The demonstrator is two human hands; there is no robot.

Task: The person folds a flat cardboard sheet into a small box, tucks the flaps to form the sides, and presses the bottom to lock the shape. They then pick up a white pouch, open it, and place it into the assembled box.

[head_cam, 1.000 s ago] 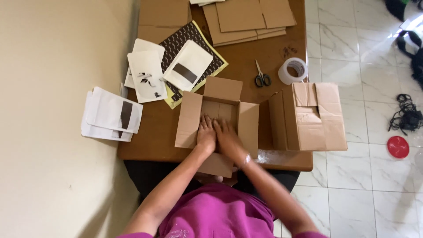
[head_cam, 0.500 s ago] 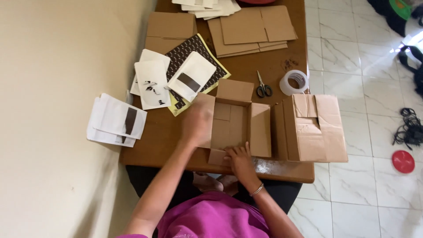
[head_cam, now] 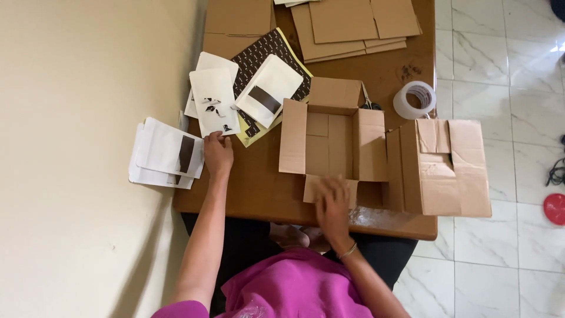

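A brown wooden table is seen from above, set against a cream wall on the left and bordered by a pale tiled floor on the right. At the far end, flattened cardboard sheets are stacked. A roll of clear tape stands far right of centre, and a second cardboard box, tipped on its side, lies just right of the open box and touches its right flap. A dark patterned sheet with a yellow edge is spread at the far left, partly covered by white pouches. More white pouches overhang the table's left edge. A red round object lies on the floor at the far right.

The open cardboard box sits in the middle of the table with its four flaps spread outward. The right hand is laid on the near flap, fingers spread and blurred; nothing is seen to be clasped in it. The box lies directly beyond this hand.

The left hand is stretched to the left, well apart from the box, and its fingertips are pressed on the near edge of a white pouch with dark marks. Whether the pouch is pinched or only touched cannot be told.
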